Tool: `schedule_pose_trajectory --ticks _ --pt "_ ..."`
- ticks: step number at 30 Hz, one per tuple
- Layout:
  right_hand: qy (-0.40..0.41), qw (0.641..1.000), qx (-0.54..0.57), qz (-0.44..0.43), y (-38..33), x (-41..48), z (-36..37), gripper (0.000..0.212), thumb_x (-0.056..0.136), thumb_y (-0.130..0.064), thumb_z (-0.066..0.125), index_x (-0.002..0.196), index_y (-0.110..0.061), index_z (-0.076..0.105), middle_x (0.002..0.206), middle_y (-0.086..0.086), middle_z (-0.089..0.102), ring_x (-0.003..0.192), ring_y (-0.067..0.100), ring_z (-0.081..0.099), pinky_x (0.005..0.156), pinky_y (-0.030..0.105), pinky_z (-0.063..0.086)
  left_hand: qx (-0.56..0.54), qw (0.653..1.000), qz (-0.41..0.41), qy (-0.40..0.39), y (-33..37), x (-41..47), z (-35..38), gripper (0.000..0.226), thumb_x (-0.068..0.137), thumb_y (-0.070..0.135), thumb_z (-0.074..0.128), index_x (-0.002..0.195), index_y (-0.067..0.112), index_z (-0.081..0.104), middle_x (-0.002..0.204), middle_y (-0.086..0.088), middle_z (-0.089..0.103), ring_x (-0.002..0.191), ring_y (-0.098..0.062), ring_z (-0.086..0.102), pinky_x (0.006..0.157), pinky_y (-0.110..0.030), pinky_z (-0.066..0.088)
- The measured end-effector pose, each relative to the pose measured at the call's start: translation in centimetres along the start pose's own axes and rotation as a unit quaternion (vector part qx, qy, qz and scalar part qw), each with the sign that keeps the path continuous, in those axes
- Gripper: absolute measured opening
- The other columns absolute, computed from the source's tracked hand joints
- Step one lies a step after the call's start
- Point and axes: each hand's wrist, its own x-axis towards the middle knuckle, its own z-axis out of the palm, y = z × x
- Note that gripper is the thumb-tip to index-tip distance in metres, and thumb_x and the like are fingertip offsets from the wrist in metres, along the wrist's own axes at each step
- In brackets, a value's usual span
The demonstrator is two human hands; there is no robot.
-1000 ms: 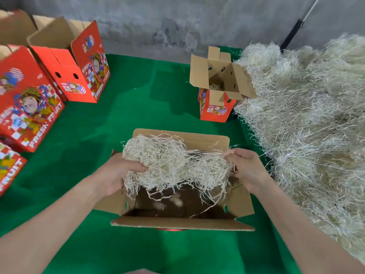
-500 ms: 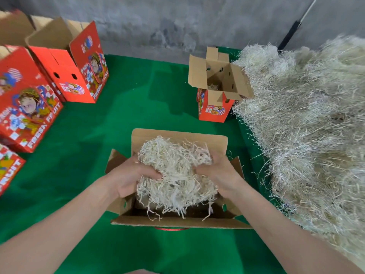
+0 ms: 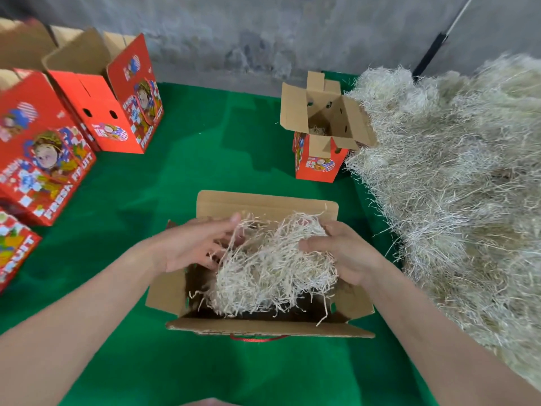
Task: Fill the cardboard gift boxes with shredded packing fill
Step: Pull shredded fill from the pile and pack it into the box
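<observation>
- Pale shredded-fill heap [image 3: 453, 186] lies to the right on the green felt surface [image 3: 205, 171], within easy reach.
- Open brown cardboard gift box [image 3: 266, 202] sits centred, flaps spread for loading.
- Pale shredded wad [image 3: 269, 271] sits in its mouth.
- Right grip [image 3: 342, 250] curls round the wad; left grip [image 3: 196, 244], fingers splayed wide, presses it.

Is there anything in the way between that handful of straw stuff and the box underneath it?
Nothing visible. The flaps of the box are folded outward, so its top is open, and the clump of fill, between the left hand and the right hand, hangs partly inside it.
</observation>
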Motion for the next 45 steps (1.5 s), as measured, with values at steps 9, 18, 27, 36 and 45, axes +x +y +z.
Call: schedule_pose_trajectory --ticks 9,18,27,36,45 --pt "-0.065 0.997 0.035 0.022 0.4 -0.4 0.4 0.046 0.072 -0.005 0.069 0.116 -0.013 0.057 0.107 0.008 0.066 0.094 0.020 0.063 0.081 0.033 0.050 -0.033 0.989 0.006 0.143 -0.6 3.3 4.2 0.062 0.065 0.050 0.072 0.113 0.013 0.057 0.142 -0.007 0.042 0.133 -0.024 0.032 0.107 -0.039 0.021" --pt "0.052 0.987 -0.152 -0.020 0.3 -1.4 -2.7 0.026 0.079 0.008 0.062 0.103 0.000 0.059 0.084 0.010 0.055 0.069 0.013 0.054 0.063 0.025 0.044 0.020 0.984 0.052 0.171 -1.0 3.4 1.7 0.061 0.072 0.043 0.070 0.121 0.010 0.056 0.132 0.004 0.049 0.123 -0.009 0.044 0.098 -0.024 0.030" --pt "-0.034 0.979 -0.192 0.056 1.6 1.6 3.0 0.104 0.071 -0.030 0.079 0.149 -0.014 0.012 0.148 0.007 0.030 0.129 0.021 0.037 0.108 0.036 0.033 0.079 0.991 0.030 0.106 0.5 4.1 3.9 0.102 0.051 0.073 0.061 0.137 0.026 0.038 0.144 0.002 0.038 0.127 -0.018 0.039 0.106 -0.041 0.031" --pt "0.057 0.986 -0.051 0.147 2.2 2.4 0.5 0.106 0.074 -0.042 0.072 0.149 -0.011 0.005 0.156 0.008 0.010 0.142 0.025 0.010 0.113 0.048 0.009 0.186 0.980 -0.072 -0.001 -3.5 4.7 2.0 0.055 0.075 0.014 0.075 0.125 0.011 0.052 0.130 -0.004 0.055 0.122 -0.018 0.048 0.107 -0.033 0.034" --pt "0.046 0.981 -0.087 0.169 2.5 2.6 1.2 0.094 0.074 -0.033 0.072 0.146 -0.008 0.017 0.150 0.010 0.026 0.137 0.025 0.027 0.111 0.045 0.021 0.097 0.987 -0.128 -0.009 -3.0 5.3 1.0 0.089 0.075 0.009 0.069 0.147 0.016 0.018 0.154 -0.004 0.017 0.141 -0.020 0.017 0.113 -0.036 0.014"
